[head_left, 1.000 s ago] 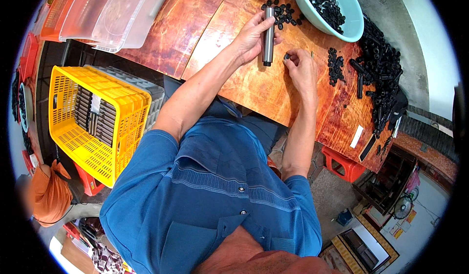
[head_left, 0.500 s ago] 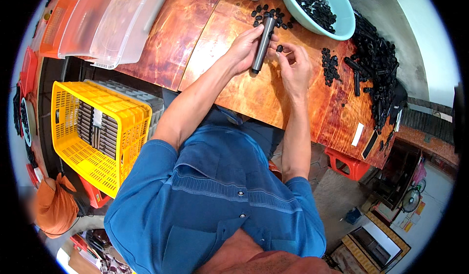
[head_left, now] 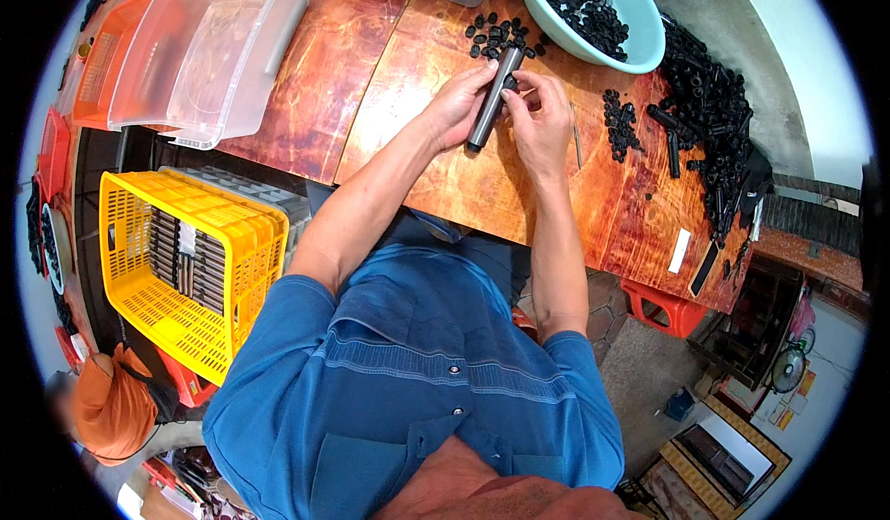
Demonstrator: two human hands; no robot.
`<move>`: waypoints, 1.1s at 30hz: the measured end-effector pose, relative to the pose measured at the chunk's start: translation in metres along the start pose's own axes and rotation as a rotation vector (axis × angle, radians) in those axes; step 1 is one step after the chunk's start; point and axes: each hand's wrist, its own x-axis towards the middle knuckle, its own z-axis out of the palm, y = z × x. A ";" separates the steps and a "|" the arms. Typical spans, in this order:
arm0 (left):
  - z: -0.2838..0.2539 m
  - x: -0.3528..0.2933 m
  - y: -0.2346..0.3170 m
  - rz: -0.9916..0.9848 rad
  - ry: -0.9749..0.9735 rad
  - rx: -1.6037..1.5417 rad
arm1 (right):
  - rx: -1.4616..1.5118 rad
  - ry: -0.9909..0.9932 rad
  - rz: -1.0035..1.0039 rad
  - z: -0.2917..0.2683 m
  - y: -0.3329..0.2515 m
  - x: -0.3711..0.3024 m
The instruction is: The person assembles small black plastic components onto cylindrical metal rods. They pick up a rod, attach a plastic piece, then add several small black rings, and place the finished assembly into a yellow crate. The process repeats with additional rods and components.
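Observation:
My left hand (head_left: 456, 110) is closed around a grey metal tube (head_left: 493, 103) with dark ends, held at a slant above the wooden table. Against the side of the tube, the fingers of my right hand (head_left: 541, 123) pinch a small black part (head_left: 510, 83). Its exact shape is mostly covered by the fingertips. Just beyond the tube's far end lies a loose group of small black parts (head_left: 482, 36). A thin rod (head_left: 577, 136) rests on the table beside my right hand.
A pale green basin (head_left: 654, 45) of black parts stands far right. Smaller black pieces (head_left: 619, 123) and a big heap of black parts (head_left: 709, 112) lie right. Clear plastic bins (head_left: 264, 66) are at left, above a yellow crate (head_left: 120, 186) holding tubes. A person in orange (head_left: 113, 399) is lower left.
My right hand has moved up and left, bringing the small black part from beside the tube against its side. The thin rod beside my right hand now shows.

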 end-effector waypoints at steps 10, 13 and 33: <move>-0.010 0.004 -0.004 0.040 -0.062 0.083 | -0.039 0.027 -0.023 -0.002 0.000 0.000; -0.010 0.003 -0.005 0.034 -0.079 0.090 | -0.032 0.041 -0.026 -0.004 0.001 -0.001; -0.015 0.001 -0.007 -0.029 -0.144 0.279 | 0.139 -0.008 0.106 -0.004 0.012 -0.010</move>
